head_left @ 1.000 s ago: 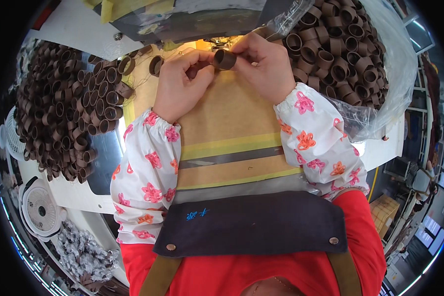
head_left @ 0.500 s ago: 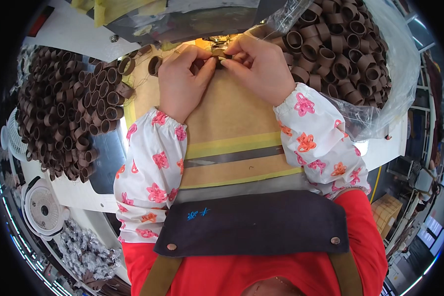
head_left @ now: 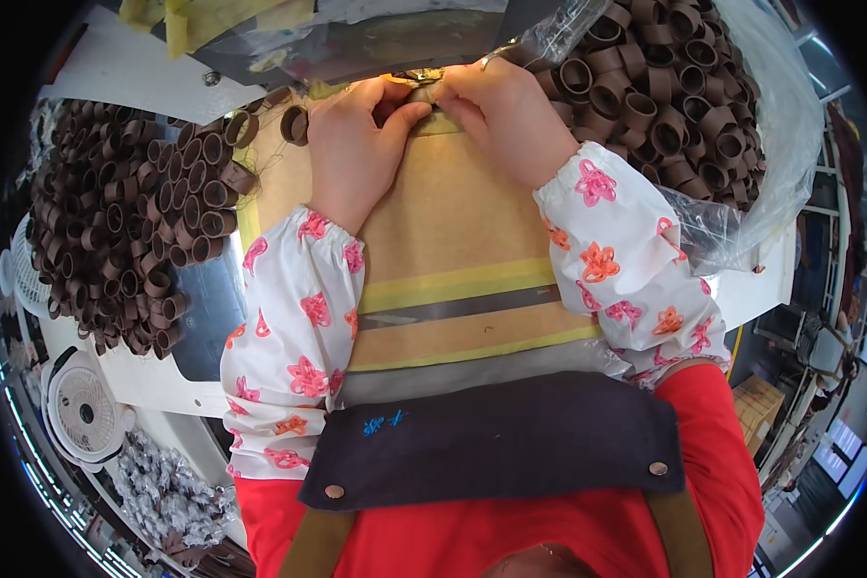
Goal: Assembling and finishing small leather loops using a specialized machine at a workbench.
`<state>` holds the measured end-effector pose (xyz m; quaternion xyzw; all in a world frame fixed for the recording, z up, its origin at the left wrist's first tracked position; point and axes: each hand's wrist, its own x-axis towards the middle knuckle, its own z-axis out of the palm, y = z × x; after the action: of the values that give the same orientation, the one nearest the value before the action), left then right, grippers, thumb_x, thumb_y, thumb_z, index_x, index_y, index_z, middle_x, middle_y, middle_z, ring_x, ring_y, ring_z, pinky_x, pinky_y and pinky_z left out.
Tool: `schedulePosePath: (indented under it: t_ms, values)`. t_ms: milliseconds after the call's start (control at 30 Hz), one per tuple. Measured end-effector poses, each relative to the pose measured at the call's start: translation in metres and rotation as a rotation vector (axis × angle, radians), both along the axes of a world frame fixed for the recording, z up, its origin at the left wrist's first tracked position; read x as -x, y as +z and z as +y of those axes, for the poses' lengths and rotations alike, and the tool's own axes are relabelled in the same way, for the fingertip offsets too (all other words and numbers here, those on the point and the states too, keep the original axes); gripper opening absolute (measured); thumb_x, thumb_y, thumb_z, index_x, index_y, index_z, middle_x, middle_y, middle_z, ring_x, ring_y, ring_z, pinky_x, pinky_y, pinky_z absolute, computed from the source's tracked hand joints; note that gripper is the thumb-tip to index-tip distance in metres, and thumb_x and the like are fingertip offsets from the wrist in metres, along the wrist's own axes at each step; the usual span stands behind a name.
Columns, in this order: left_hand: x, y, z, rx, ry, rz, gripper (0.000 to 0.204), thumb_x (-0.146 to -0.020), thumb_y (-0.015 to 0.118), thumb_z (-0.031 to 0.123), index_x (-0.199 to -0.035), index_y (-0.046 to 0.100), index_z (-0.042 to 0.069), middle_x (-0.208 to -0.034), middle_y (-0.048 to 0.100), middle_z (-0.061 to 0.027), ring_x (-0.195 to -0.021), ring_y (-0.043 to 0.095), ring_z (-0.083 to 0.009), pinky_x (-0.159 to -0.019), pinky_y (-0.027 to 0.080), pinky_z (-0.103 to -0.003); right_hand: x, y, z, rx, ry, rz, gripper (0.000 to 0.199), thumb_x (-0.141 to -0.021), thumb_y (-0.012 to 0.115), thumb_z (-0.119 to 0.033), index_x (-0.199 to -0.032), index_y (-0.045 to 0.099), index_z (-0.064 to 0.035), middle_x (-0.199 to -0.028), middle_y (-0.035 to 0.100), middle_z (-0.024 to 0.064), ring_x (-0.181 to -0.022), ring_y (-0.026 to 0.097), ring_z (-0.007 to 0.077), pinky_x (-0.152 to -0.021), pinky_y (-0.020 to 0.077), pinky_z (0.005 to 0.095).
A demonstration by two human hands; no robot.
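Both of my hands are close together at the far end of the tan work surface (head_left: 453, 222), beneath the lit metal parts of what looks like a sewing machine (head_left: 419, 74). Between my fingertips is a small brown band loop (head_left: 422, 94), mostly covered by the fingers. My left hand (head_left: 354, 144) pinches its left side with thumb and forefinger. From the other side, my right hand (head_left: 512, 118) grips it with fingers bent and pressed together. The exact contact under the machine is hidden.
Many brown band loops (head_left: 116, 212) are heaped to the left, with a lone loop (head_left: 295, 124) by my left hand. Another heap (head_left: 667, 101) sits in a clear plastic bag (head_left: 780, 164) at right. The machine's dark housing (head_left: 376, 39) overhangs my hands. A white fan (head_left: 85, 412) stands lower left.
My hands have shifted slightly farther away, toward the lit machine parts, with the loop still between them. Less of the loop now shows.
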<state>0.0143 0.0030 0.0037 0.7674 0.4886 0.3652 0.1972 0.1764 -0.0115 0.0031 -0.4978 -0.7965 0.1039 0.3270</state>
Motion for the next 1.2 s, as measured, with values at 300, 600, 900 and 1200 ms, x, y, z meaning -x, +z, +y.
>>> schedulePosePath:
  t_ms: [300, 600, 900, 1200]
  values:
    - [-0.002, -0.001, 0.006, 0.081, 0.034, -0.051, 0.024, -0.070, 0.068, 0.024, -0.078, 0.065, 0.001, -0.064, 0.063, -0.0107, -0.056, 0.060, -0.0208, -0.057, 0.046, -0.028, 0.003, -0.002, 0.005, -0.072, -0.071, 0.100, 0.010, -0.073, 0.061, -0.010, -0.074, 0.062, 0.0000, -0.057, 0.053, 0.0128, -0.059, 0.049, 0.0268, -0.057, 0.0401, 0.0354]
    - [0.000, -0.001, 0.008, 0.124, 0.035, -0.004, 0.028, -0.069, 0.068, 0.026, -0.078, 0.065, 0.000, -0.064, 0.063, -0.0086, -0.056, 0.060, -0.0185, -0.056, 0.044, -0.028, 0.005, 0.006, 0.000, -0.032, -0.171, -0.018, 0.013, -0.073, 0.061, -0.015, -0.073, 0.063, -0.0021, -0.059, 0.053, 0.0119, -0.060, 0.052, 0.0271, -0.055, 0.0412, 0.0365]
    - [0.002, -0.009, 0.013, 0.066, 0.009, 0.049, 0.030, -0.070, 0.067, 0.030, -0.081, 0.064, 0.002, -0.064, 0.063, -0.0070, -0.059, 0.060, -0.0199, -0.060, 0.041, -0.031, 0.005, 0.014, 0.000, 0.028, -0.220, -0.125, 0.014, -0.072, 0.062, -0.020, -0.075, 0.065, -0.0067, -0.062, 0.055, 0.0103, -0.062, 0.056, 0.0264, -0.055, 0.0432, 0.0366]
    - [0.005, -0.012, 0.012, 0.073, 0.011, 0.032, 0.029, -0.071, 0.066, 0.031, -0.083, 0.065, 0.005, -0.062, 0.062, -0.0050, -0.056, 0.057, -0.0189, -0.062, 0.038, -0.032, 0.009, 0.011, 0.002, 0.004, -0.232, -0.165, 0.012, -0.072, 0.062, -0.021, -0.075, 0.065, -0.0093, -0.062, 0.056, 0.0093, -0.061, 0.056, 0.0261, -0.054, 0.0439, 0.0368]
